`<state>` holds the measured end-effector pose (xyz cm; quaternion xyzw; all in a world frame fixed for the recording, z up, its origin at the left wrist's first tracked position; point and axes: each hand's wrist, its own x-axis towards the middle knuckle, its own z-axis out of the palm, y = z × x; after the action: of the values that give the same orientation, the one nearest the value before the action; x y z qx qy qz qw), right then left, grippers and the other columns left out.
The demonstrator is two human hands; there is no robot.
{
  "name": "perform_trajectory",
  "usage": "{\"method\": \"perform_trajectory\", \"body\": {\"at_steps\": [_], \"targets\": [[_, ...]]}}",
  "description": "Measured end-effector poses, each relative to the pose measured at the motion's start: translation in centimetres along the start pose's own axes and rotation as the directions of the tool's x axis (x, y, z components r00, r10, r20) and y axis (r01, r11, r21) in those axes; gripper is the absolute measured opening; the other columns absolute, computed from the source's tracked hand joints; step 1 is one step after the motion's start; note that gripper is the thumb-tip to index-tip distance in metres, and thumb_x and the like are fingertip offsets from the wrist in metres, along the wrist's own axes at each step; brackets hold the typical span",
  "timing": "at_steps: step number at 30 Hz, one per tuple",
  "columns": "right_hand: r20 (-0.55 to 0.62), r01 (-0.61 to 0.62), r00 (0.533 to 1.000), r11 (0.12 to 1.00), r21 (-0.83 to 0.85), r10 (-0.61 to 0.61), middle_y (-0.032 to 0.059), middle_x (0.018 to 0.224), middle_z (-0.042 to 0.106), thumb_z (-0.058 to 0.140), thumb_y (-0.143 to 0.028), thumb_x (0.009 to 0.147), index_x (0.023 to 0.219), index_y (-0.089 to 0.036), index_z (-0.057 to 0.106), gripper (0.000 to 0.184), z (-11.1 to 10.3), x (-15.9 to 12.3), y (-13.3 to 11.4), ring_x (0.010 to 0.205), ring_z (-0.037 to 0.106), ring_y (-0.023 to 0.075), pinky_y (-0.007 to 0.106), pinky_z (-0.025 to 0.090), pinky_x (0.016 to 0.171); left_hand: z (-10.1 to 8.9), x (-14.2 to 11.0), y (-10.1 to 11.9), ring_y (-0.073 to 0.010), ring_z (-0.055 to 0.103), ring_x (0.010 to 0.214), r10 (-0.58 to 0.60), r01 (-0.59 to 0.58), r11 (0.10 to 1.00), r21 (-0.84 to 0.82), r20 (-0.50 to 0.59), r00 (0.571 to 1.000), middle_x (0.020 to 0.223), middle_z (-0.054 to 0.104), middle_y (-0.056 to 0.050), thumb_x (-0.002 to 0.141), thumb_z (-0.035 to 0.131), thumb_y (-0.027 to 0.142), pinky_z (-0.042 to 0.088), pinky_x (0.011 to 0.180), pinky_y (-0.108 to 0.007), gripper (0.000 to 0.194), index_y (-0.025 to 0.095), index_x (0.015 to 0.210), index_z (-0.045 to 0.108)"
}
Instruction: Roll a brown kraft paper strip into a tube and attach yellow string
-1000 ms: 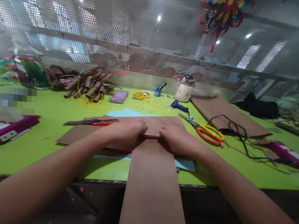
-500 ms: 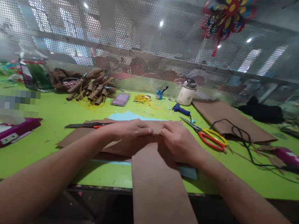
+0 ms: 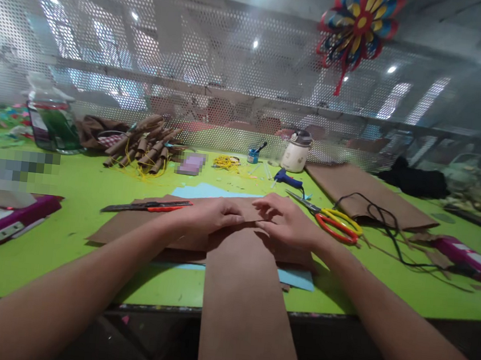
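A long strip of brown paper [image 3: 245,295] runs from the table toward me and hangs over the front edge. Its far end is folded or rolled over in a narrow edge. At the left of that edge, my left hand [image 3: 217,215] grips the paper between thumb and fingers. My right hand [image 3: 287,222] is at the right side of the edge, fingers parted and loosely curled, its thumb by the paper. Beneath lie a brown paper sheet [image 3: 132,231] and light blue paper [image 3: 299,279]. A utility knife [image 3: 152,206] rests left of my left hand.
Scissors [image 3: 334,221], a blue glue gun [image 3: 290,178] and a black cord lie to the right. A folded brown sheet [image 3: 368,193] is behind them. Paper rolls [image 3: 145,147], a jug [image 3: 297,151] and a bottle [image 3: 53,123] stand along the back. Purple power strips [image 3: 8,221] flank the table.
Both hands were pinching the folded edge close together. The right hand's fingers have loosened and spread, while the left stays on the paper. The hanging strip swung right, then back left.
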<state>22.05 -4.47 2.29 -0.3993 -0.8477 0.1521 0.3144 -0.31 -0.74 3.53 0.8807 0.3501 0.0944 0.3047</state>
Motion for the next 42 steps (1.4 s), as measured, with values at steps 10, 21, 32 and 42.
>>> {"method": "perform_trajectory", "body": {"at_steps": [10,21,32,42], "targets": [[0.098,-0.217,0.975,0.954,0.206,0.2,0.0029,0.065,0.064,0.061,-0.037,0.079,0.072,-0.014,0.068,0.026,0.0,0.2,0.2,0.059,0.053,0.0117,0.024,0.04,0.055,0.6,0.2,0.5,-0.0164,0.055,0.076,0.151,-0.145,0.982,0.119,-0.043,0.988,0.089,0.068,-0.003,0.088,0.041,0.047,0.037,0.066,-0.025,0.038,0.022,0.099,0.067],[0.146,-0.168,0.98,0.949,0.266,0.133,0.0018,0.062,0.063,0.065,-0.036,0.076,0.069,-0.013,0.069,0.024,-0.9,0.1,0.4,0.058,0.053,0.0101,0.022,0.04,0.054,0.7,-0.4,1.6,-0.0144,0.054,0.071,0.163,-0.139,0.966,0.217,-0.096,0.982,0.082,0.066,-0.003,0.089,0.043,0.039,0.036,0.063,-0.023,0.032,0.02,0.096,0.066],[0.123,-0.17,0.982,0.954,0.248,0.143,0.0033,0.067,0.066,0.06,-0.038,0.08,0.079,-0.014,0.073,0.028,-0.4,0.2,0.8,0.059,0.052,0.0103,0.021,0.038,0.052,0.6,-0.2,1.1,-0.014,0.057,0.072,0.198,-0.159,0.953,0.257,-0.135,0.971,0.086,0.069,-0.004,0.088,0.045,0.039,0.038,0.063,-0.023,0.03,0.02,0.097,0.066],[0.023,-0.08,0.997,0.976,0.203,0.076,0.0022,0.061,0.066,0.061,-0.035,0.079,0.069,-0.015,0.073,0.026,-0.2,0.2,0.8,0.056,0.051,0.01,0.021,0.037,0.051,0.5,-0.1,0.8,-0.0141,0.059,0.073,0.134,-0.124,0.988,0.088,-0.122,0.983,0.082,0.069,-0.001,0.084,0.05,0.04,0.04,0.063,-0.022,0.029,0.018,0.09,0.068]]}}
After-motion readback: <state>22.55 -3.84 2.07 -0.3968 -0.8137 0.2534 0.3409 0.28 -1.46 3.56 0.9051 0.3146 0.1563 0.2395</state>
